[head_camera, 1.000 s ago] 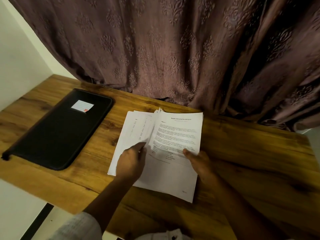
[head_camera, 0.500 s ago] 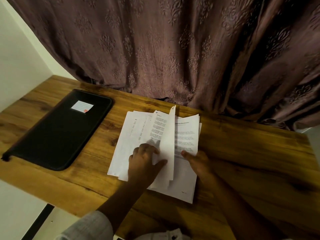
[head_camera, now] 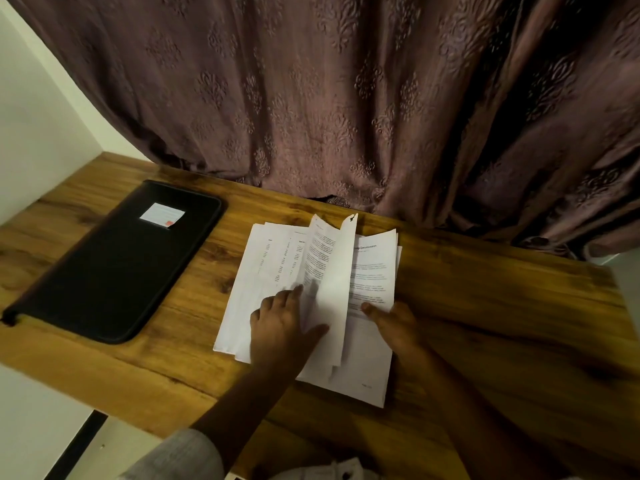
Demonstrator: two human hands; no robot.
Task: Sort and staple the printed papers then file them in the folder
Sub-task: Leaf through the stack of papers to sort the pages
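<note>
— Where is the sheet?

— Raised on edge at the middle of the table, between the hands. Its long axis runs from the near edge to the far edge.

— Which hand is nearer?

— The left hand. Its fingers are spread straight and its thumb lies against the sheet. I judge the sheet should tip left onto the left pile.

— And the right hand?

— Its thumb presses the right pile; I cannot tell about the other fingers. The folder lies closed by the left edge, well apart.
</note>
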